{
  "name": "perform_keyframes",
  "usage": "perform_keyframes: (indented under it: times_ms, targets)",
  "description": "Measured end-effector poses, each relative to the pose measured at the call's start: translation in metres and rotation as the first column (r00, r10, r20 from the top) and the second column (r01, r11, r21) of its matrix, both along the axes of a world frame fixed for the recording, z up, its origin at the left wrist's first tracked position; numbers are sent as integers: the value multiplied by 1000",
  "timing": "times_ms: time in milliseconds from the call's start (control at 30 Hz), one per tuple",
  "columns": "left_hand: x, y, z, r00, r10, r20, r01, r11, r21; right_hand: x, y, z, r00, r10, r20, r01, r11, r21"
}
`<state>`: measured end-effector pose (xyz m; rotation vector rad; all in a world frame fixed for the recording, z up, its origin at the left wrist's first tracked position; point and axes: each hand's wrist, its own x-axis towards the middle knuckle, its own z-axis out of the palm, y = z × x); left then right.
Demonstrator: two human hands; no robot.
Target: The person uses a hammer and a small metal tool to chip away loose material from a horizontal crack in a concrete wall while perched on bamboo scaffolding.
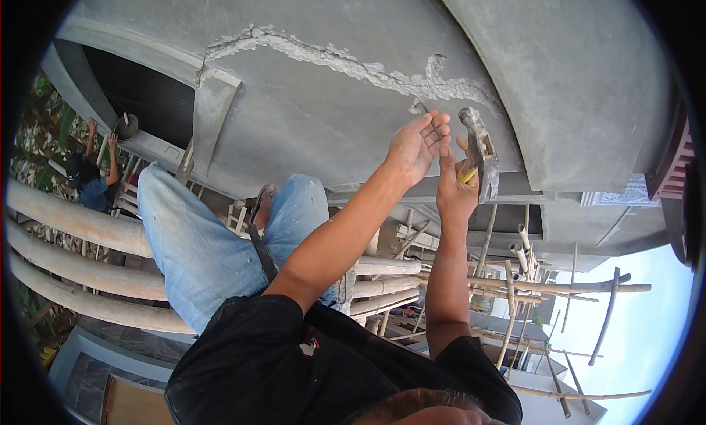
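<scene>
A grey plastered wall (309,116) fills the space before me, with a rough chipped groove (353,66) running across it. My left hand (419,147) is curled loosely round a thin dark chisel (432,119). The chisel's far end is close to a small chipped patch (418,105) just below the groove; whether it touches cannot be made out. Close beside it, my right hand (457,193) grips a hammer (482,156) by its handle, of which a yellow part shows. The worn, grey-spattered hammer head stands near the chisel, apart from the wall.
Thick bamboo poles (88,278) form scaffolding around my legs. More bamboo poles (529,285) cross at the right, before open sky. A dark opening (140,94) lies at the upper left. Another person (95,178) reaches up at the far left, near a round dark pan (126,128).
</scene>
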<state>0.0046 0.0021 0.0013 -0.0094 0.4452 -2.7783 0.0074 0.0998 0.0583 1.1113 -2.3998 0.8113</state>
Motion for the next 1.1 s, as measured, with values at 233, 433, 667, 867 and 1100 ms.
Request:
perform_keyframes:
  times_ms: [233,433,667,867,1100]
  targets:
    - [9,15,-10,1000,-1,15,5,976,-219,-19,-12,-20,949,282,139,-240,937,-255]
    - [39,14,-12,840,488,235,-9,447,-895,-23,0,-23,970,196,142,-154,952,-265]
    - [31,-15,-18,288,805,-518,-134,-502,-855,-12,-15,-17,950,274,149,-204,907,-368]
    - [31,-75,-1,372,748,-550,-79,-565,-821,-3,5,6,921,218,322,-103,935,-339]
    - [10,-98,3,508,596,-622,-74,-689,-721,13,48,15,870,223,440,-59,932,-357]
